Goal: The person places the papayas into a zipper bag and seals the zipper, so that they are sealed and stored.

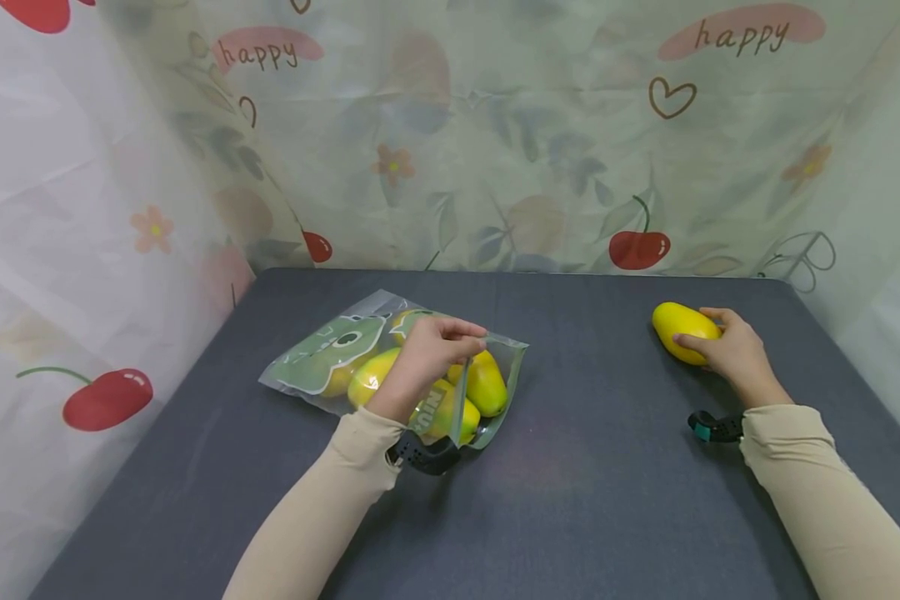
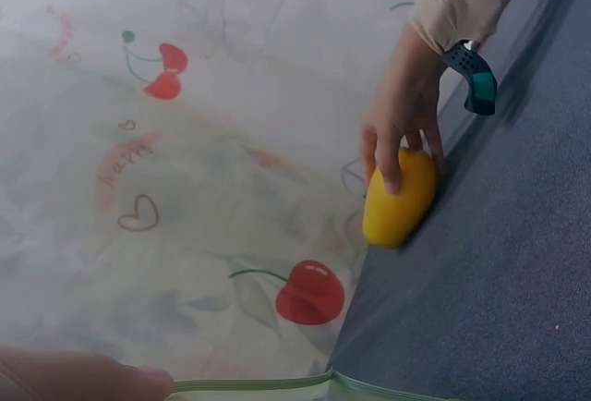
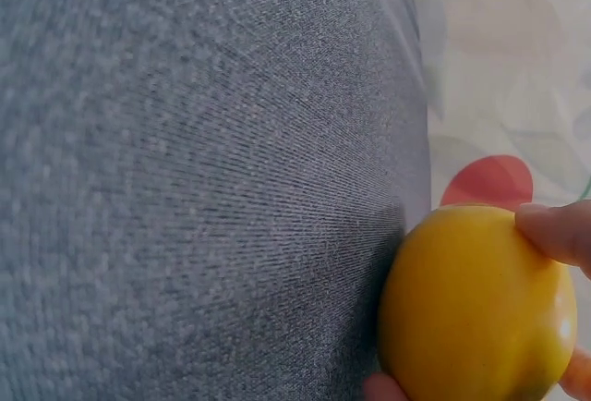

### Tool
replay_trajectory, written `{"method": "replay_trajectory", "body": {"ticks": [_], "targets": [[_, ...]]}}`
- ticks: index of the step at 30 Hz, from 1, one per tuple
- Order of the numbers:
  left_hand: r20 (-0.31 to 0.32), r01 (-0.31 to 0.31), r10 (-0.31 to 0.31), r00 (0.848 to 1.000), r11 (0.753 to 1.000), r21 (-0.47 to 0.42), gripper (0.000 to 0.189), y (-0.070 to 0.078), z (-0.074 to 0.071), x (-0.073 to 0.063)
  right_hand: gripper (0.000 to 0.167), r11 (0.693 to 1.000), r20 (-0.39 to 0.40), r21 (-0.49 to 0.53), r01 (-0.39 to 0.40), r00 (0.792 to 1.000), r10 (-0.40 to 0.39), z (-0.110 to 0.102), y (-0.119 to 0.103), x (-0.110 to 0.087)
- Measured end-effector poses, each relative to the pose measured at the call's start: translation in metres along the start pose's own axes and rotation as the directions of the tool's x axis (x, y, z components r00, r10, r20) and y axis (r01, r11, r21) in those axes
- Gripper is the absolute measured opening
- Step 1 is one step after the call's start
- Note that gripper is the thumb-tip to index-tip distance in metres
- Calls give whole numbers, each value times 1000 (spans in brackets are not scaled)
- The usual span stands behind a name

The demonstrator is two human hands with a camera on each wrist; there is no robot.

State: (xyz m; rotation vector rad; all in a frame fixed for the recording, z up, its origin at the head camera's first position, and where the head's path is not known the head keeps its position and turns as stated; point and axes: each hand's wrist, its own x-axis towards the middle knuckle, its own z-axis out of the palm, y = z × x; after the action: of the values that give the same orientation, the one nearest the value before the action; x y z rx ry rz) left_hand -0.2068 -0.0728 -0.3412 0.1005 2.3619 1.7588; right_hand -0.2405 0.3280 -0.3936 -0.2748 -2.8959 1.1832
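A yellow mango [image 1: 682, 332] is at the right back of the table, and my right hand [image 1: 737, 354] grips its near right side with thumb and fingers. In the right wrist view the mango [image 3: 476, 304] fills the lower right, fingertips on its skin. My left hand [image 1: 437, 354] pinches the upper rim of a clear zip bag [image 1: 516, 358] with a green printed animal face. Several yellow-green mangoes [image 1: 486, 383] lie inside the bag, whose mouth faces right. Along the bottom of the left wrist view runs the green bag rim [image 2: 254, 384], beside a finger of the left hand.
A dark grey cloth covers the table [image 1: 570, 500]. Printed curtains [image 1: 480, 150] with cherries and flowers hang behind and at both sides. A black wrist strap [image 1: 426, 454] is on the left wrist, and another strap [image 1: 714, 427] on the right.
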Motion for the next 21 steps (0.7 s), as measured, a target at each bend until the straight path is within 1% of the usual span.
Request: {"method": "replay_trajectory", "body": {"ticks": [11, 21], "targets": [[-2, 15, -15, 1000, 1000, 9, 23, 0, 0, 1, 88, 999, -10, 36, -7, 1000, 8, 0, -1, -1], [0, 14, -14, 1000, 1000, 4, 23, 0, 0, 0, 87, 996, -65, 87, 11, 998, -5, -2, -14, -10]]}}
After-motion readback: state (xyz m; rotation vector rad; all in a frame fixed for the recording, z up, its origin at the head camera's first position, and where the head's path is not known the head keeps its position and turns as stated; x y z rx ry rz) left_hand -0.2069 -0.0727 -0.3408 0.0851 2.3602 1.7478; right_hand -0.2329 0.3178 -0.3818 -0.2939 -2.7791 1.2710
